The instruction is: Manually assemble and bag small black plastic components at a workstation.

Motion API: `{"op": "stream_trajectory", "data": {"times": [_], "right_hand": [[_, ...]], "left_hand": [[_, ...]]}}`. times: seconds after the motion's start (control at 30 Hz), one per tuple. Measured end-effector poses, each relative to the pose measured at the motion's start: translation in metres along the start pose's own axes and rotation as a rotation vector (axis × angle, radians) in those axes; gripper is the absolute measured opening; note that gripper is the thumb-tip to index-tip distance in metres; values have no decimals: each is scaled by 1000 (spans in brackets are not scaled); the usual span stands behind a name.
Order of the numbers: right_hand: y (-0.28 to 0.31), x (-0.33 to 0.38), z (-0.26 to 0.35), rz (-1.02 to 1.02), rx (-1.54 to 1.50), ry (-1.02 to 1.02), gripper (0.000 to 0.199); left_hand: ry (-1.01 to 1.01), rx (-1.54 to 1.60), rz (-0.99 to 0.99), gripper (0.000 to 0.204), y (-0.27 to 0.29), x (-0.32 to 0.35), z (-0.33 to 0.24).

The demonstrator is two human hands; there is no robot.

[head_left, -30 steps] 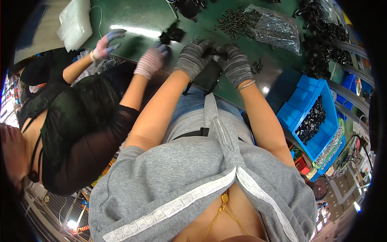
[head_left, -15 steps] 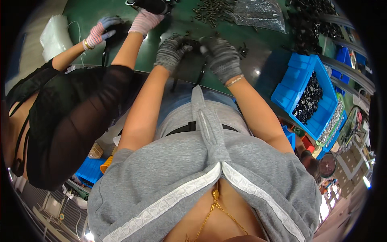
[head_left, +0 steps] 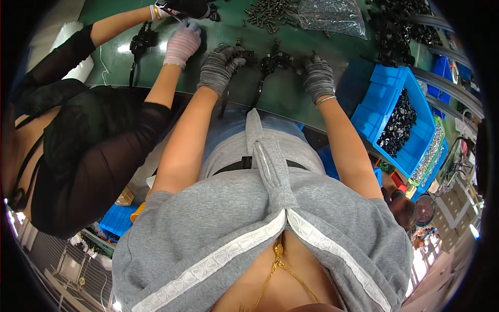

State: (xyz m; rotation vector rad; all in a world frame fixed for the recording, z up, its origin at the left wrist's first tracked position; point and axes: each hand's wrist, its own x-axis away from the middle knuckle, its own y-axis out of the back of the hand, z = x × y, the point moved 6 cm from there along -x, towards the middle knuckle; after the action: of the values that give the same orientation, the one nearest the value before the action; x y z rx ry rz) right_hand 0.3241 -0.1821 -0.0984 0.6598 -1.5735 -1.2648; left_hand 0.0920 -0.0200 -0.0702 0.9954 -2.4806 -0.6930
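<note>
My left hand, in a grey knit glove, is closed around a black brake lever assembly. Its body shows beyond the fingers and its blade hangs toward the table's near edge. To the right, a second black brake lever assembly rests on the green table, its blade pointing toward me; neither hand touches it. My right hand, gloved alike, is just right of that second assembly. Its fingers are curled together, and what they may hold is too small and dark to make out.
At far centre lie a pile of small bolts and a clear plastic bag. Black parts heap at far right, above a blue bin of small black pieces. A co-worker's gloved hand works at left near another lever.
My right hand has moved right, away from the second brake lever assembly, which now shows fully. My left hand has hardly moved. The co-worker's hands have shifted right, uncovering another lever.
</note>
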Motion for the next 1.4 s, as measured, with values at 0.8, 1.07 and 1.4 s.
{"op": "stream_trajectory", "data": {"times": [0.8,1.07,1.4], "right_hand": [[54,4,123,-203,-887,72,20],[78,-1,140,-56,-208,282,26],[87,6,162,-2,94,373,24]], "left_hand": [[-45,-22,9,35,-7,13,5],[-93,-32,-29,34,-8,15,9],[-101,54,-69,35,-7,19,3]]}}
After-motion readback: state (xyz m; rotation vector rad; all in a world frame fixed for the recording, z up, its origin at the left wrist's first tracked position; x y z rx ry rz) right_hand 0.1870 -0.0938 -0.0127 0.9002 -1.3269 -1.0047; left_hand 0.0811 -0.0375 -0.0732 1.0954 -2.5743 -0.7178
